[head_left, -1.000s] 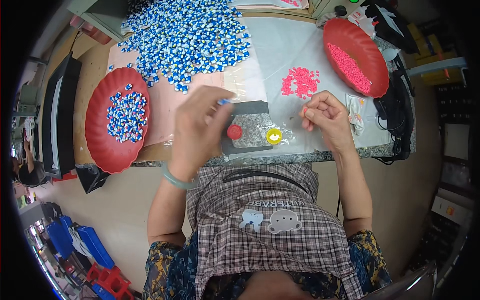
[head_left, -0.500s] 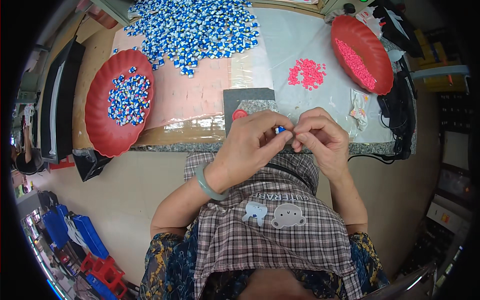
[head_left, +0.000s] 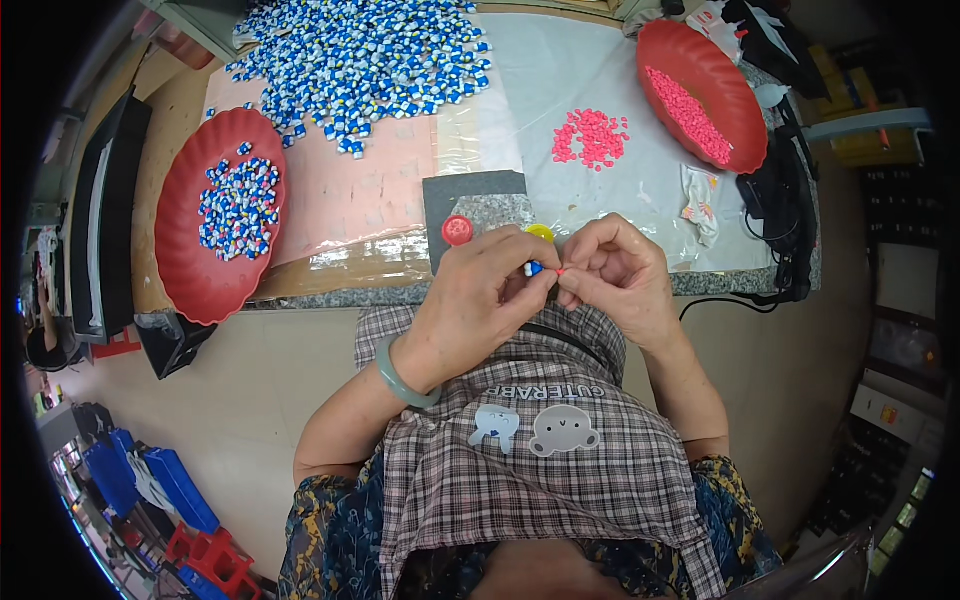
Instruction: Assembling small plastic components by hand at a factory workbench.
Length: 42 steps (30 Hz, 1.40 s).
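My left hand (head_left: 470, 300), wearing a pale green bangle (head_left: 402, 377), pinches a small blue-and-white piece (head_left: 533, 268) between thumb and forefinger. Close against it, my right hand (head_left: 628, 285) is closed in a pinch on a tiny pink piece (head_left: 561, 271). The two pieces meet at my fingertips; whether they are joined I cannot tell. Just beyond my left hand are a round red lid (head_left: 457, 230) and a partly hidden round yellow thing (head_left: 541, 232), by a dark grey mat (head_left: 440, 196).
A large heap of blue-and-white pieces (head_left: 370, 70) covers the far left of the table. More lie in a red scalloped bowl (head_left: 178, 215). Loose pink pieces (head_left: 592, 140) lie at centre right. Another red bowl (head_left: 745, 105) holds pink pieces, near a crumpled wrapper (head_left: 700, 205).
The view has shifted slightly. My fingertips have come together, bringing the pink piece up to the blue-and-white one. The yellow round thing behind my hands now shows.
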Motion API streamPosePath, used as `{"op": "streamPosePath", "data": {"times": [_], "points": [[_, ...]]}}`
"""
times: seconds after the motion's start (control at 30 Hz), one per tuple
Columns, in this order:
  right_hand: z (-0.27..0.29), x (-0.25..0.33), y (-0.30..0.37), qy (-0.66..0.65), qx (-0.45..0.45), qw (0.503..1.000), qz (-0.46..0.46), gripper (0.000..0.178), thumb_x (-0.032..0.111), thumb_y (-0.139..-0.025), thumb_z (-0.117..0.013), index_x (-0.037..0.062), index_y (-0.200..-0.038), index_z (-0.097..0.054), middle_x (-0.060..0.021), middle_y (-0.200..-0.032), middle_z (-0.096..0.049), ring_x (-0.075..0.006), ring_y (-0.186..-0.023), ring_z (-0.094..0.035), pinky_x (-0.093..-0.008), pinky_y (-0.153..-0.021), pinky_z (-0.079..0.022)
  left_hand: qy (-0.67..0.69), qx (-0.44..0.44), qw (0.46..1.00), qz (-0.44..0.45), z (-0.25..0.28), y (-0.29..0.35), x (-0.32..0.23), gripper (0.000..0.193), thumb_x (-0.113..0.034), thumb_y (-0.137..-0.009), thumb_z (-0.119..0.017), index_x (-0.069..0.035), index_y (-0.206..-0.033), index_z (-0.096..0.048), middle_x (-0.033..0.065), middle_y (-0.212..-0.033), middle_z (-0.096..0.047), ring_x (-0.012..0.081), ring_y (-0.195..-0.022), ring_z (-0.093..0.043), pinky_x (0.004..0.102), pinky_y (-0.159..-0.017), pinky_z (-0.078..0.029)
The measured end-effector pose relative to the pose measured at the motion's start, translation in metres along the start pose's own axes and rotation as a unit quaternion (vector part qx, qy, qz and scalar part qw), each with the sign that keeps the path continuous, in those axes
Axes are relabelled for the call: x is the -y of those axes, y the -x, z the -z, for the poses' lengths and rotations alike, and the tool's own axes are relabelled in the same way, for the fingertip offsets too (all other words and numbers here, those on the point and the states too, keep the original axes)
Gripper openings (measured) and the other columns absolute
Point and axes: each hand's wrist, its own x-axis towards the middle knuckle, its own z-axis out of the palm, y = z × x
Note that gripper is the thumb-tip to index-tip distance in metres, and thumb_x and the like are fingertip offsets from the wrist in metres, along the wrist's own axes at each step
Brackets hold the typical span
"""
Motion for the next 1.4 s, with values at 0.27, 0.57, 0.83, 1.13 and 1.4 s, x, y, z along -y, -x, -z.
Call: {"op": "streamPosePath", "data": {"times": [0.27,0.57,0.83,1.13,1.4], "points": [[-0.004,0.006,0.005,0.278,-0.004,0.952,0.130,0.013,-0.008,-0.084,-0.073,-0.0036,-0.094,-0.066,-0.0126,-0.094,-0.068,-0.0158,-0.078,-0.069,-0.0253,-0.068,-0.059,0.207,0.091,0.957,0.181,0.004,0.001,0.005,0.008,0.001,-0.093,-0.066,-0.002,-0.100,-0.064,-0.0030,-0.087,-0.060,0.0009,-0.069,-0.051,0.0191,-0.059,-0.041],[-0.008,0.004,0.001,0.465,-0.009,0.821,0.332,0.025,-0.011,-0.068,-0.075,-0.0002,-0.089,-0.068,-0.0119,-0.084,-0.071,-0.0238,-0.075,-0.071,-0.0319,-0.065,-0.057,0.320,0.085,0.926,0.180,-0.002,0.006,0.017,0.005,-0.005,-0.094,-0.066,-0.003,-0.098,-0.065,-0.0062,-0.086,-0.057,-0.0023,-0.071,-0.049,0.0159,-0.061,-0.041],[0.004,0.003,-0.003,0.448,-0.028,0.857,0.252,0.021,-0.011,-0.071,-0.073,0.0001,-0.088,-0.065,-0.0090,-0.082,-0.068,-0.0188,-0.071,-0.068,-0.0276,-0.064,-0.055,0.301,0.098,0.917,0.242,0.019,0.011,0.011,0.013,-0.003,-0.096,-0.068,0.000,-0.108,-0.067,0.0026,-0.101,-0.068,0.0033,-0.081,-0.060,0.0182,-0.070,-0.049],[0.009,0.002,-0.024,0.492,-0.018,0.854,0.168,0.015,-0.009,-0.079,-0.071,-0.0011,-0.089,-0.065,-0.0082,-0.081,-0.067,-0.0152,-0.068,-0.067,-0.0266,-0.061,-0.055,0.338,0.061,0.914,0.218,0.023,0.024,0.022,0.025,0.000,-0.098,-0.062,0.004,-0.121,-0.067,0.0124,-0.107,-0.071,0.0112,-0.086,-0.067,0.0242,-0.077,-0.058],[0.008,0.005,-0.029,0.562,0.042,0.802,0.198,0.022,-0.013,-0.078,-0.071,-0.0015,-0.095,-0.063,-0.0091,-0.089,-0.066,-0.0179,-0.067,-0.067,-0.0287,-0.056,-0.054,0.329,0.081,0.905,0.258,0.027,0.026,0.022,0.024,0.003,-0.097,-0.060,0.005,-0.121,-0.066,0.0110,-0.112,-0.071,0.0118,-0.090,-0.068,0.0250,-0.081,-0.058]]}}
